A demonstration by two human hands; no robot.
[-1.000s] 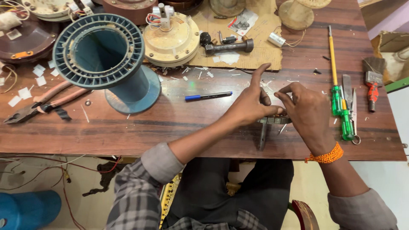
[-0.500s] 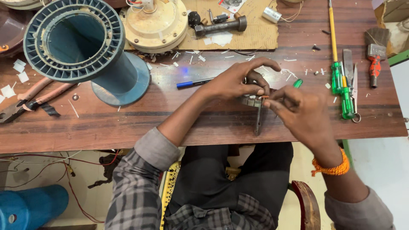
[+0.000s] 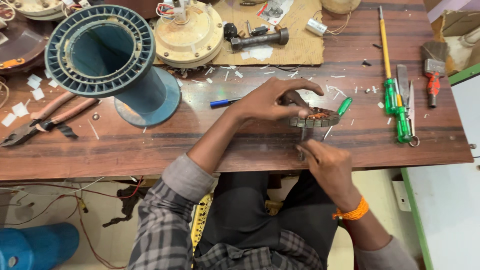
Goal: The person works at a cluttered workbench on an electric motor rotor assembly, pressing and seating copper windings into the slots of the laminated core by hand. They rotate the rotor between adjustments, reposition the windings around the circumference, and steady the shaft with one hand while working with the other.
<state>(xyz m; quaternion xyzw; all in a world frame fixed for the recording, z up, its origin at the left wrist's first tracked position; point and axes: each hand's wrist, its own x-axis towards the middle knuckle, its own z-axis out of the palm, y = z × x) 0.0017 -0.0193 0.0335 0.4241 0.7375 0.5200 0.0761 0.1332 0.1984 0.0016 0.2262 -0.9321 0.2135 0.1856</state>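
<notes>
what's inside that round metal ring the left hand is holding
Copper-coloured windings show inside the metal ring. The left hand covers its far side, so the rest is hidden.

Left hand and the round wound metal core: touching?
Touching. The head view shows the left hand with fingers curled over the round metal core, gripping its rim.

- Spool: dusty blue-grey, ribbed rim.
- Table: dark reddish-brown wood grain (flecked with white scraps).
- Screwdriver: yellow shaft, green handle.
- Pen: blue.
- Pliers: pinkish-red grips.
- Shirt sleeve: grey plaid.
- Wrist thread: orange.
</notes>
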